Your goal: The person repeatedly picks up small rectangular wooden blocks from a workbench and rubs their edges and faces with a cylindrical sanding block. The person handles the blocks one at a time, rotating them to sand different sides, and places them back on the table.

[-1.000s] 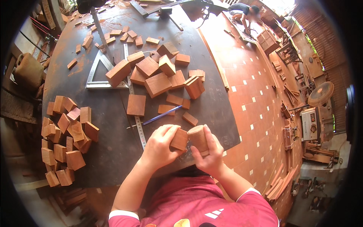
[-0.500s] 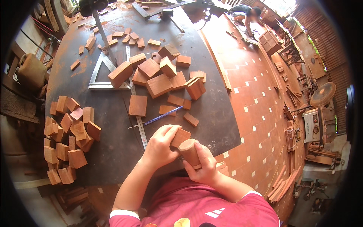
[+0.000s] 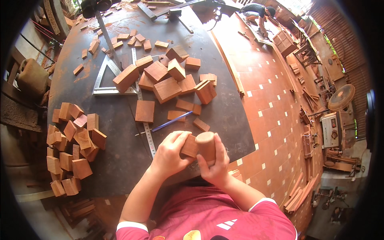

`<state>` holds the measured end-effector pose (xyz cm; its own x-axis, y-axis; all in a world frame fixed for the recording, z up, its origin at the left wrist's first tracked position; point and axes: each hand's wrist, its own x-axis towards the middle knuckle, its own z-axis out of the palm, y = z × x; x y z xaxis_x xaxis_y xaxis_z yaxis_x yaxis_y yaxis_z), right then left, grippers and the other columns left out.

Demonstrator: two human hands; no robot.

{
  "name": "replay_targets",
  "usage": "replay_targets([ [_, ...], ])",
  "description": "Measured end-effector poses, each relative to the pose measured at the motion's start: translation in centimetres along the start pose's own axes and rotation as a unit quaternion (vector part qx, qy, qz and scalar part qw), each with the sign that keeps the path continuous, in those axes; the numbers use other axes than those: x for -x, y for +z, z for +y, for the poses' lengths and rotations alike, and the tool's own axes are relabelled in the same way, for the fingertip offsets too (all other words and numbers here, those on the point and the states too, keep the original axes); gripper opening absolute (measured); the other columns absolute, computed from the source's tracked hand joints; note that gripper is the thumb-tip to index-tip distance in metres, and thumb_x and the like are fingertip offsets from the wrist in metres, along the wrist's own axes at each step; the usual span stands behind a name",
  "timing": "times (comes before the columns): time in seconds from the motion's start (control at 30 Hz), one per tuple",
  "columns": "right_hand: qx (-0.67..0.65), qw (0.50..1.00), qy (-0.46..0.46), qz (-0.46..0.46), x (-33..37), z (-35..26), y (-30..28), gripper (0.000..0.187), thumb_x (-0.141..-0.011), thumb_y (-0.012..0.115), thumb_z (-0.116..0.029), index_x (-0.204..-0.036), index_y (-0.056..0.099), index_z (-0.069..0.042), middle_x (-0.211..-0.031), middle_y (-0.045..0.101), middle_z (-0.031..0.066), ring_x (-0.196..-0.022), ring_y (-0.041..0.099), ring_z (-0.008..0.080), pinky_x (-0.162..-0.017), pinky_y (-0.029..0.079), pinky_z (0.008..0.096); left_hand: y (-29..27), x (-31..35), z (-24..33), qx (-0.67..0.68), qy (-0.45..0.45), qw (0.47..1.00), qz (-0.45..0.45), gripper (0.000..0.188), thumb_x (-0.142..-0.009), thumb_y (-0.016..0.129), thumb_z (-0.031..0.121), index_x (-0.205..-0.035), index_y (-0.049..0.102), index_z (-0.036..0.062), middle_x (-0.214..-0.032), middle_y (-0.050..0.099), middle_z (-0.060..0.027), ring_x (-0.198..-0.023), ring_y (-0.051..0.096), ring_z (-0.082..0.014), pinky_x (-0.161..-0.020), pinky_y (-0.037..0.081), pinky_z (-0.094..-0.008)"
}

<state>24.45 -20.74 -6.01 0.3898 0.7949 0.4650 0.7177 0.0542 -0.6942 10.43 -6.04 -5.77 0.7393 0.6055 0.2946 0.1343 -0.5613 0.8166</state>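
My left hand [image 3: 171, 154] is closed on a small wooden block [image 3: 189, 146] at the near edge of the dark table. Right beside it, my right hand [image 3: 216, 166] grips an upright wooden cylinder [image 3: 206, 147] with a rounded top. The cylinder stands against or very near the block's right side; I cannot tell whether they touch. Just beyond my hands lie a blue pen [image 3: 172, 121] and a loose small block [image 3: 201, 124]. A steel ruler [image 3: 149, 140] runs away from my left hand, with a square block [image 3: 145, 111] over part of it.
A heap of wooden blocks [image 3: 167, 90] covers the table's middle, beside a metal triangle square [image 3: 105, 80]. Another pile [image 3: 82, 138] sits at the left edge. Beyond the dark table [image 3: 120, 160] is a tiled floor [image 3: 268, 132]; a person [image 3: 260, 18] crouches far right.
My right hand has raised the wooden cylinder slightly and turned it from tilted to more upright, moving it a little right. My left hand stays almost still on the block.
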Motion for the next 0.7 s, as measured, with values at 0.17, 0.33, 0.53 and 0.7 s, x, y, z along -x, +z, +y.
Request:
replay_targets([
  [0.17, 0.011, 0.999, 0.005, -0.044, 0.3, -0.8, -1.2, 0.081, -0.088, 0.084, -0.012, -0.154, 0.042, 0.008, -0.124, 0.064, 0.0311, -0.110, 0.069, 0.0464, -0.094, 0.057, 0.0488, -0.2, 0.0, 0.1, -0.008, -0.005, 1.000, -0.005, 0.073, -0.065, 0.092, 0.012, -0.132, 0.066, -0.0012, -0.126, 0.069, -0.0207, -0.115, 0.070, -0.0391, -0.101, 0.059, -0.0445],
  [0.33, -0.038, 0.996, 0.045, -0.064, -1.7, -1.6, -0.9, 0.079, -0.088, 0.081, -0.008, -0.154, 0.041, 0.008, -0.125, 0.064, 0.0317, -0.114, 0.069, 0.0476, -0.098, 0.056, 0.0488, -0.2, 0.0, 0.1, 0.004, -0.019, 1.000, -0.001, 0.074, -0.065, 0.092, 0.011, -0.133, 0.066, -0.0018, -0.126, 0.069, -0.0209, -0.115, 0.070, -0.0394, -0.101, 0.059, -0.0444],
  [0.53, -0.003, 0.997, -0.021, -0.075, -1.3, -1.3, -2.5, 0.075, -0.084, 0.085, -0.005, -0.148, 0.050, 0.009, -0.126, 0.066, 0.0312, -0.114, 0.070, 0.0459, -0.099, 0.056, 0.0461, -0.3, 0.0, 0.4, -0.001, -0.003, 1.000, -0.017, 0.070, -0.070, 0.090, 0.011, -0.134, 0.065, -0.0034, -0.127, 0.068, -0.0223, -0.118, 0.068, -0.0410, -0.101, 0.057, -0.0466],
  [0.7, -0.037, 0.996, 0.029, -0.075, -2.1, -0.7, -2.5, 0.073, -0.086, 0.082, -0.002, -0.150, 0.048, 0.009, -0.127, 0.066, 0.0304, -0.117, 0.069, 0.0460, -0.102, 0.056, 0.0467, 0.0, 0.0, 0.2, -0.005, -0.005, 1.000, -0.006, 0.075, -0.067, 0.095, 0.015, -0.134, 0.065, -0.0012, -0.127, 0.069, -0.0208, -0.117, 0.070, -0.0390, -0.102, 0.058, -0.0446],
])
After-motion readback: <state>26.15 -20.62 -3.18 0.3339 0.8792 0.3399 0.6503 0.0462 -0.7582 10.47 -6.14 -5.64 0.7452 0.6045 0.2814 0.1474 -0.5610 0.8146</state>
